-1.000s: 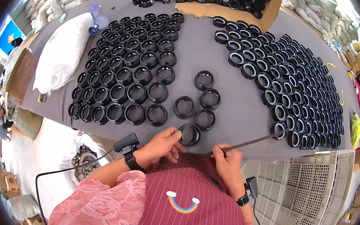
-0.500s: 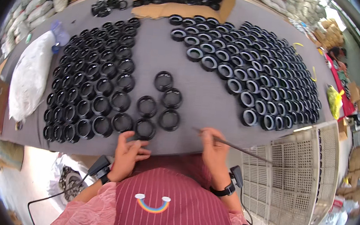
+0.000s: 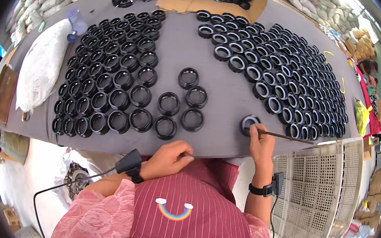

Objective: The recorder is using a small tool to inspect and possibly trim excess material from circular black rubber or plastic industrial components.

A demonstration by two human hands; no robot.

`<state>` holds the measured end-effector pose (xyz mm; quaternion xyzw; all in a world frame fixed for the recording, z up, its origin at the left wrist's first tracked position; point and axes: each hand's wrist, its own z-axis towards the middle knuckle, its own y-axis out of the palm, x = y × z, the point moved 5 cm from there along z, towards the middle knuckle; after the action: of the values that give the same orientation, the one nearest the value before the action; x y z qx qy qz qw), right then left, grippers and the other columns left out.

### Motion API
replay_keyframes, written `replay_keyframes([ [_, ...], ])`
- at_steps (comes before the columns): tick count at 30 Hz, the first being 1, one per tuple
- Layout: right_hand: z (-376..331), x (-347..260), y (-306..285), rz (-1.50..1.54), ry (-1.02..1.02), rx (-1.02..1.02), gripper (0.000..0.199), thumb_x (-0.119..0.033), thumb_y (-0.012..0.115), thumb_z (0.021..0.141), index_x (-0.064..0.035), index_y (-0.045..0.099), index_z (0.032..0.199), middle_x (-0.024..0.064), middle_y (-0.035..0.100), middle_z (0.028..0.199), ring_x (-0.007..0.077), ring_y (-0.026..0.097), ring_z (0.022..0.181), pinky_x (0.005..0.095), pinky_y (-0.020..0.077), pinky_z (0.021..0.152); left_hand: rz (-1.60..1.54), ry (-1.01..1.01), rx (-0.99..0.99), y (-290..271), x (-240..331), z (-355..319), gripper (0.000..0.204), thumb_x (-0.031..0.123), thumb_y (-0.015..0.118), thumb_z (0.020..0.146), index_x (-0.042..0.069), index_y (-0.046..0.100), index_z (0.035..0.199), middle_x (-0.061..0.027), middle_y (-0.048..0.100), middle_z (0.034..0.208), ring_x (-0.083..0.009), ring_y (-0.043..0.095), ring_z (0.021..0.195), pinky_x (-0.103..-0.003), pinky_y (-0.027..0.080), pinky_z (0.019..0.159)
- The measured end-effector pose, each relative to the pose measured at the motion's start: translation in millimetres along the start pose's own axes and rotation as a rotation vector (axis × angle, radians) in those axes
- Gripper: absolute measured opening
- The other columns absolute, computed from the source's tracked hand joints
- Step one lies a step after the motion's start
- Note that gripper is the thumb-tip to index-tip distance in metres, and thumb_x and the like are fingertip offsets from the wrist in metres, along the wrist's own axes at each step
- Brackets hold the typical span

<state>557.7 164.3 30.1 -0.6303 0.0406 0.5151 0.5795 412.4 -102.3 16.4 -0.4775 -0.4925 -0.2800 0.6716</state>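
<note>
My right hand (image 3: pixel 261 146) grips a thin dark stick (image 3: pixel 289 137) that points out to the right. Its fingertips are at a black ring (image 3: pixel 246 120) with a pale inside, standing apart on the grey table; whether they also hold the ring is hard to tell. My left hand (image 3: pixel 171 157) is at the table's front edge, fingers curled in, with nothing visible in them. Just beyond it are several loose black rings (image 3: pixel 165 128) with open centres. To their left stand close rows of similar rings (image 3: pixel 119 99).
A large block of black rings with pale insides (image 3: pixel 274 105) fills the right side. At the back is a cardboard box (image 3: pixel 256 8) of black parts. A white bag (image 3: pixel 44 66) lies at the left; a plastic crate (image 3: pixel 317 186) stands beside the table at the right.
My right hand has moved right and forward with the stick, and a black ring now stands at its fingertips. My left hand has drawn right, away from the rings, and its fingers have curled.
</note>
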Motion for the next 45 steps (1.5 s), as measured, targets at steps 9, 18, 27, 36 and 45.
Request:
replay_keyframes([
  [9,-33.6,-61.5,51.9,0.446,-0.129,-0.257,0.019,-0.016,0.062,0.095,0.0003,0.070,0.090,0.0089,0.066,0.071,0.0143,0.062,0.066,0.0310,0.0484,0.060,0.154,0.133,0.035,4.2,13.9,21.5,0.025,0.014,0.067,0.088,0.003,0.061,0.110,-0.0163,0.059,0.121,-0.0335,0.067,0.088,-0.040,0.055,0.075],
  [18,93.6,-94.5,105.3,0.364,-0.269,-0.124,0.023,-0.022,0.062,0.094,-0.0008,0.071,0.099,0.0117,0.070,0.077,0.0179,0.067,0.072,0.0321,0.0505,0.065,0.508,0.518,0.097,19.5,21.7,21.4,0.035,0.011,0.071,0.080,0.013,0.067,0.114,-0.0069,0.061,0.130,-0.0209,0.066,0.080,-0.032,0.056,0.067],
  [27,103.3,-120.4,154.9,0.396,-0.240,-0.350,0.030,-0.023,0.055,0.097,0.0028,0.070,0.099,0.0111,0.073,0.089,0.0179,0.071,0.087,0.0293,0.0519,0.077,0.591,0.632,0.069,21.6,15.4,19.3,0.045,0.012,0.068,0.075,0.018,0.068,0.119,-0.0092,0.056,0.139,-0.0186,0.060,0.072,-0.031,0.055,0.058],
  [36,67.3,-99.4,108.8,0.537,-0.085,-0.401,0.029,-0.021,0.054,0.089,-0.0001,0.073,0.082,0.0135,0.072,0.074,0.0209,0.069,0.061,0.0340,0.0531,0.062,0.599,0.559,0.059,27.4,12.6,22.4,0.036,0.014,0.068,0.079,0.017,0.070,0.115,-0.0069,0.058,0.136,-0.0198,0.062,0.078,-0.032,0.056,0.063],
  [45,61.8,-126.0,106.0,0.456,-0.205,-0.341,0.027,-0.018,0.055,0.088,0.0025,0.071,0.081,0.0120,0.071,0.071,0.0208,0.070,0.067,0.0306,0.0523,0.064,0.573,0.497,0.045,23.6,15.1,21.8,0.031,0.014,0.066,0.082,0.014,0.070,0.113,-0.0074,0.058,0.135,-0.0218,0.062,0.081,-0.034,0.056,0.065],
])
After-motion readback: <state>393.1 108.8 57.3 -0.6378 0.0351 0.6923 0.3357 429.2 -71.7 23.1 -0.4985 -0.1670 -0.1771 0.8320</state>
